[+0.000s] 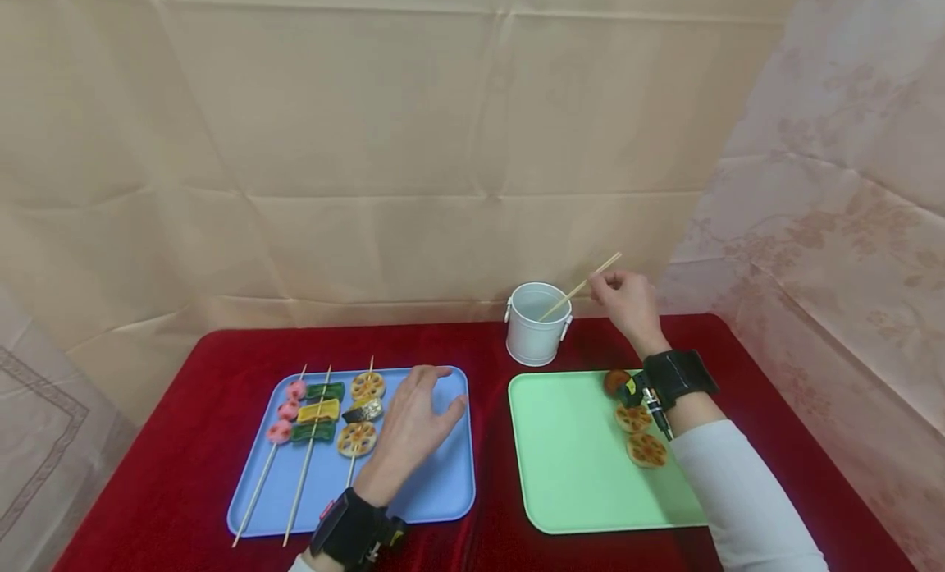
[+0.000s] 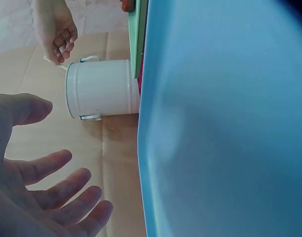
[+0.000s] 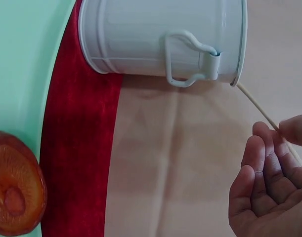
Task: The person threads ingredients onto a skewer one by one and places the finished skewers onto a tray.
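My right hand (image 1: pixel 627 301) pinches a thin bamboo skewer (image 1: pixel 578 286) between thumb and fingertips. The skewer slants, its lower end inside a small white bucket (image 1: pixel 533 342) with side handles. In the right wrist view the thumb presses the skewer (image 3: pixel 257 103) beside the bucket's rim. My left hand (image 1: pixel 415 416) hovers over the blue tray (image 1: pixel 454 473), fingers spread and holding nothing. Close by it lies a skewer with lotus root slices (image 1: pixel 358 439) and a silvery-and-yellow piece (image 1: pixel 363 410), its lower stick partly hidden by the wrist.
On the blue tray's left side are a skewer of pink balls (image 1: pixel 280 432) and one of green and yellow pieces (image 1: pixel 318 411). The green tray (image 1: pixel 568 473) bears lotus root slices (image 1: pixel 646 450) and a brown mushroom cap (image 3: pixel 15 185). Red cloth (image 1: pixel 177 449) covers the table; beige cloth hangs behind.
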A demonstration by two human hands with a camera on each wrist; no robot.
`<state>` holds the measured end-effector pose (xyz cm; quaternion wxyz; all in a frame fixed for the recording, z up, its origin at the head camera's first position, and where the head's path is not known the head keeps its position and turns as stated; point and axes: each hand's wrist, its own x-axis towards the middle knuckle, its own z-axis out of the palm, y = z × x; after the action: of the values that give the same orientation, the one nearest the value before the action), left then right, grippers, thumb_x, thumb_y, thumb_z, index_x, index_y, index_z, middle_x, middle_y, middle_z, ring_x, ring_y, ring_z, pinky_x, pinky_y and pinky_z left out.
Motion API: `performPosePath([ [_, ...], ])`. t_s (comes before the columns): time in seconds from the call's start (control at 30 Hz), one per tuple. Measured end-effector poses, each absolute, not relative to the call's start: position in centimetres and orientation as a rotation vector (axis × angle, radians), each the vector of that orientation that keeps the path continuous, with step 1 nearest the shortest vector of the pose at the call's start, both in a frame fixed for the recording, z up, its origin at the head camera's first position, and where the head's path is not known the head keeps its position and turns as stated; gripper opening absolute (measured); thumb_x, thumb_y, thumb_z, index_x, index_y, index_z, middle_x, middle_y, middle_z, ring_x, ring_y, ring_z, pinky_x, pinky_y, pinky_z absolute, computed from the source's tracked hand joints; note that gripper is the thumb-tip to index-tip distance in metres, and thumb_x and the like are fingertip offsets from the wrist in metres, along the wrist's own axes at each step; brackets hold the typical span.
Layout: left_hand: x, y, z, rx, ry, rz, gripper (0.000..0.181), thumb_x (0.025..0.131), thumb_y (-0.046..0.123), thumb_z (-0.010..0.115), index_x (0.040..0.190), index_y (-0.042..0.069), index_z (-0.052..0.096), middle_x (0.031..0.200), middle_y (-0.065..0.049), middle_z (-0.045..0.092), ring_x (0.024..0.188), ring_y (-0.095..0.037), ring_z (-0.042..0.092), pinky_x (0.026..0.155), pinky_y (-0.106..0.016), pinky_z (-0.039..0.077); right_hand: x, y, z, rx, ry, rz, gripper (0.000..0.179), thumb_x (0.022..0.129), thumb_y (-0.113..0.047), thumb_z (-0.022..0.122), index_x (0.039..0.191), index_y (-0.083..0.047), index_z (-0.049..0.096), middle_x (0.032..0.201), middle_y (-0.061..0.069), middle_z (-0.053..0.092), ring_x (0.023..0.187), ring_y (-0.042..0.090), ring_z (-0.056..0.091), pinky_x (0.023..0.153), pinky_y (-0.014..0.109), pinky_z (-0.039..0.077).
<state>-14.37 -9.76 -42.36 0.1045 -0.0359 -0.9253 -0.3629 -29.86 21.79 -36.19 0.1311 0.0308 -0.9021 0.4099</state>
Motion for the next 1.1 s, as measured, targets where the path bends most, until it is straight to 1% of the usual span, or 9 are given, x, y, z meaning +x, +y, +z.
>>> performPosePath([
  [0.1, -14.4, -9.6, -42.4, -0.114, -2.725, -1.083, 0.045, 0.093, 0.030, 0.075, 0.131, 0.008, 0.067, 0.132, -0.014, 0.061, 0.120, -0.034, 0.059, 0.098, -0.056, 0.048, -29.8, 21.8, -36.2, 0.091, -2.623, 1.170, 0.040, 0.105, -0.033, 0.055, 0.100, 0.001, 0.075, 0.093, 0.020, 0.074, 0.084, 0.030, 0.060, 0.068, 0.035, 0.045],
  [0.37, -14.3, -9.5, -42.5, -0.108, -2.730, -1.105, 0.044, 0.094, 0.029, 0.075, 0.132, 0.008, 0.067, 0.134, -0.014, 0.061, 0.123, -0.034, 0.058, 0.102, -0.055, 0.047, -29.3, 22.3, -36.3, 0.047, -2.535, 1.167, 0.034, 0.101, -0.028, 0.056, 0.105, 0.001, 0.074, 0.100, 0.020, 0.074, 0.086, 0.030, 0.060, 0.069, 0.032, 0.045],
  [0.63, -14.3, -9.5, -42.5, -0.134, -2.705, -1.090, 0.041, 0.094, 0.027, 0.074, 0.130, 0.008, 0.068, 0.132, -0.014, 0.061, 0.121, -0.034, 0.058, 0.101, -0.055, 0.047, -28.0, 22.9, -35.8, 0.077, -2.378, 1.265, 0.029, 0.100, -0.027, 0.058, 0.105, -0.001, 0.070, 0.100, 0.018, 0.071, 0.090, 0.025, 0.058, 0.075, 0.027, 0.044],
  [0.77, -14.3, -9.5, -42.6, -0.138, -2.701, -1.084, 0.041, 0.094, 0.026, 0.074, 0.130, 0.008, 0.068, 0.131, -0.014, 0.061, 0.121, -0.034, 0.059, 0.100, -0.055, 0.048, -27.0, 23.0, -35.4, 0.057, -2.319, 1.305, 0.028, 0.100, -0.030, 0.060, 0.105, -0.004, 0.069, 0.097, 0.010, 0.070, 0.089, 0.019, 0.058, 0.076, 0.025, 0.043],
  [0.93, -14.4, -9.6, -42.6, -0.143, -2.698, -1.078, 0.040, 0.094, 0.025, 0.074, 0.130, 0.008, 0.068, 0.131, -0.014, 0.061, 0.120, -0.034, 0.059, 0.099, -0.055, 0.048, -25.8, 23.1, -34.7, 0.057, -2.213, 1.384, 0.022, 0.098, -0.026, 0.063, 0.103, -0.006, 0.066, 0.089, -0.002, 0.066, 0.085, 0.013, 0.059, 0.074, 0.023, 0.043],
  [1.1, -14.4, -9.6, -42.3, -0.150, -2.682, -1.083, 0.040, 0.093, 0.025, 0.075, 0.129, 0.008, 0.069, 0.130, -0.014, 0.062, 0.119, -0.034, 0.060, 0.099, -0.055, 0.049, -24.8, 23.3, -33.9, 0.071, -2.140, 1.399, 0.019, 0.098, -0.024, 0.064, 0.106, -0.006, 0.064, 0.089, -0.008, 0.064, 0.084, 0.010, 0.059, 0.069, 0.024, 0.041],
])
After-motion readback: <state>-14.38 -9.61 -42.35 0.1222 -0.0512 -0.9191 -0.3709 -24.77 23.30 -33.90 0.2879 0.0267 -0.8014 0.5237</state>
